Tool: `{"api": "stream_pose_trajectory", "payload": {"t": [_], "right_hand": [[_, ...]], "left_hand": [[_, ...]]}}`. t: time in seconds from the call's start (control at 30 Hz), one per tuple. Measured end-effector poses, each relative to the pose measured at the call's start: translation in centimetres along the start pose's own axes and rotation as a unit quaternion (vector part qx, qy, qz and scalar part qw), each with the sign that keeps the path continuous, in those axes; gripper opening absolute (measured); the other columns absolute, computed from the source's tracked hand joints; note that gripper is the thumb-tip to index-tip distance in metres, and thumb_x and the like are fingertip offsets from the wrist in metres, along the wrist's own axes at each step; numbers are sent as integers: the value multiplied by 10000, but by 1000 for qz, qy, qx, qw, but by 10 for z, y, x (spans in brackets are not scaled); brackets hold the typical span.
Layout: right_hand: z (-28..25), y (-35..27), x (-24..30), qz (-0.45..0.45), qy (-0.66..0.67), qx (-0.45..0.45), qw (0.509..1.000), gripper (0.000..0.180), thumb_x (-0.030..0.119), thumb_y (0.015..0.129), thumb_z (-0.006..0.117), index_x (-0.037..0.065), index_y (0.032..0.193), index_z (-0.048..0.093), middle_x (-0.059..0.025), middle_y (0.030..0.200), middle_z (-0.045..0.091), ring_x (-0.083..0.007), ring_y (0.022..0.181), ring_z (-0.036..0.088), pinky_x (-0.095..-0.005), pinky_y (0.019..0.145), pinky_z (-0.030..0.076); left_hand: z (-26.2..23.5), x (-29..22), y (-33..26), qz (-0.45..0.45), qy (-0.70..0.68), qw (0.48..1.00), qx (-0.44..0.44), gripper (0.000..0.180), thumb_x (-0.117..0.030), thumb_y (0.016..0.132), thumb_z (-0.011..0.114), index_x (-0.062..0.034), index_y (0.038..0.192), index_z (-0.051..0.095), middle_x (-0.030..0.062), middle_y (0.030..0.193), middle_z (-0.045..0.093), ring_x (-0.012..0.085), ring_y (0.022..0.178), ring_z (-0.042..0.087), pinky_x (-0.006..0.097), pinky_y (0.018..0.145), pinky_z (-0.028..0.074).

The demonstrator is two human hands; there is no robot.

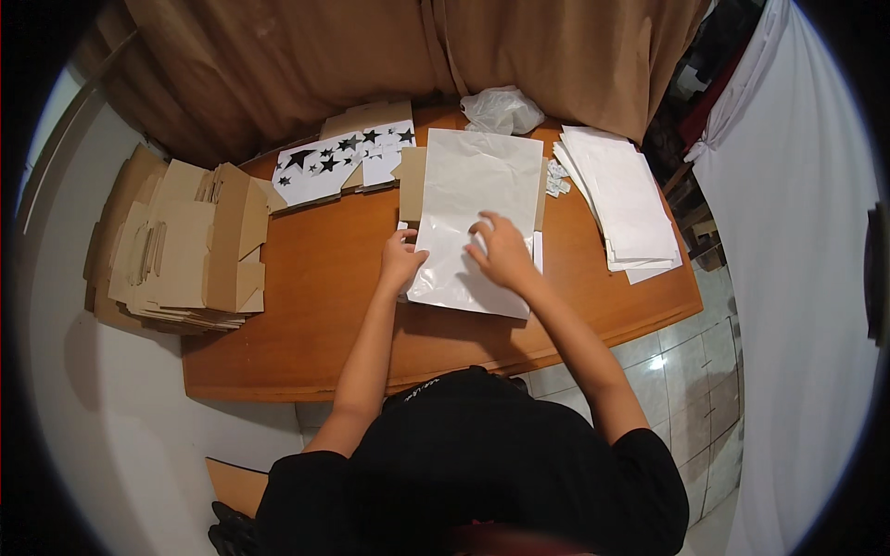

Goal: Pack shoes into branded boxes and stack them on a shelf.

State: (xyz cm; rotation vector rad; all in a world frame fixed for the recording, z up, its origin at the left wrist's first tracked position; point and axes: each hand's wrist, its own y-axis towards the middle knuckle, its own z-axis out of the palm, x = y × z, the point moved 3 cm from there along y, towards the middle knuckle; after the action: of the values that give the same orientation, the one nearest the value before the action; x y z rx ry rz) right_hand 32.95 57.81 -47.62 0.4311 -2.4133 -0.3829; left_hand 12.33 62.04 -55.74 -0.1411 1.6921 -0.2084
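A glossy white sheet (477, 176) lies in front of me over a piece of brown cardboard (412, 190), whose sides show past it. White edges also peek out beneath the sheet. At its left edge rests my left hand (400, 264), thumb on the sheet and fingers apart from the thumb along the edge. My right hand (505, 252) is over the middle of the sheet, fingers bent and spread, with nothing visible between them. Whether its fingertips press on the surface I cannot tell.
Stacked flat brown cardboard boxes (176, 246) stand at the left. Cardboard with black stars on white (324, 165) lies at the back left. A plastic bag (502, 109), small white scraps (557, 178) and a pile of white sheets (623, 199) lie farther right on the wooden table (306, 315).
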Motion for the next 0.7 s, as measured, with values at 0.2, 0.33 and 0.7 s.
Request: {"api": "stream_pose_trajectory", "payload": {"t": [0.2, 0.33, 0.7], "right_hand": [[-2, 29, -52, 2, -121, 1, 993, 431, 196, 742, 664, 98, 1137, 521, -172, 1336, 370, -367, 1245, 336, -541, 969, 320], [11, 33, -68, 22, -169, 52, 984, 557, 215, 723, 689, 120, 1222, 461, -155, 1399, 285, -380, 1295, 256, -561, 995, 283], [24, 30, -61, 15, -194, 43, 980, 635, 222, 696, 708, 144, 1259, 426, -144, 1424, 239, -370, 1318, 207, -625, 997, 217]], "left_hand": [[-1, -29, -30, 18, 153, 987, -47, 527, -8, 670, 674, 0, 1160, 479, 163, 966, 601, 242, 826, 615, 335, 688, 508], [1, -24, -42, 170, 279, 940, -103, 512, -15, 652, 693, -14, 1129, 509, 180, 1017, 563, 272, 900, 587, 344, 769, 487], [62, 8, -9, 109, 349, 854, 371, 711, -656, 814, 401, -85, 1209, 554, 196, 1317, 440, 347, 1208, 419, 368, 1001, 331]]}}
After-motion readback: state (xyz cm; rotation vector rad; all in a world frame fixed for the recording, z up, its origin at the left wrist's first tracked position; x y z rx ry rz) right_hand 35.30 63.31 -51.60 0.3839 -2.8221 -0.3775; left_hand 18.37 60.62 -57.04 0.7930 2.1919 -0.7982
